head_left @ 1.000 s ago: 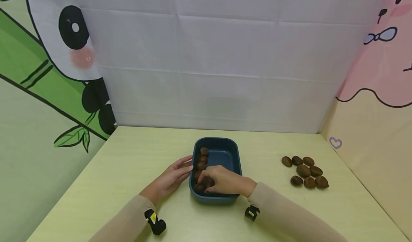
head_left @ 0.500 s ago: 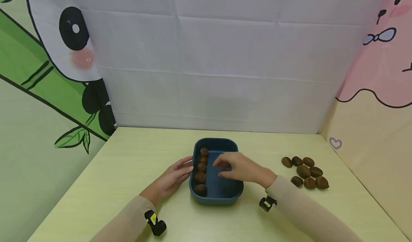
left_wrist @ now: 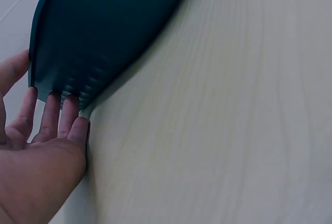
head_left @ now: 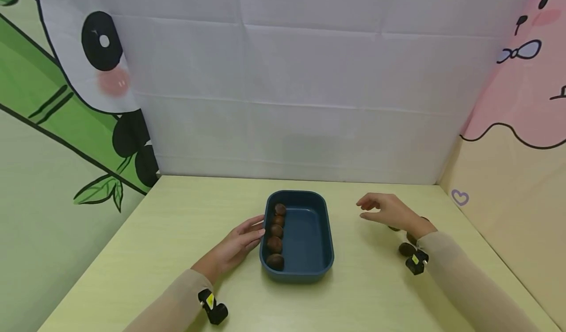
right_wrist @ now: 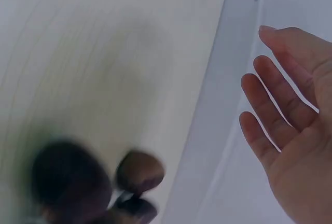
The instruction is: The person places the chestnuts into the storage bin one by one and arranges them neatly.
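A dark blue rectangular box [head_left: 309,241] stands on the table, with several brown chestnuts [head_left: 274,245] lined up along its inner left side. Against the outer left wall rest the fingertips of my left hand [head_left: 233,248], its fingers extended; the left wrist view shows them touching the blue wall [left_wrist: 104,37]. My right hand [head_left: 391,211] is in the air right of the box, fingers loosely bent and holding nothing. Below and behind its wrist lie more chestnuts [head_left: 407,249], mostly hidden by the hand and sleeve. Some chestnuts [right_wrist: 139,172] show blurred in the right wrist view.
The pale wooden table [head_left: 212,194] ends at a white cloth backdrop [head_left: 309,140]. Printed panels stand at the left [head_left: 57,175] and right [head_left: 522,189]. A small black camera sits on each wrist, the left one [head_left: 213,306] near the table's front.
My right hand has let go of a chestnut at the near end of the row, lifted out of the box and swung right toward the loose chestnuts. My left hand has stayed at the box.
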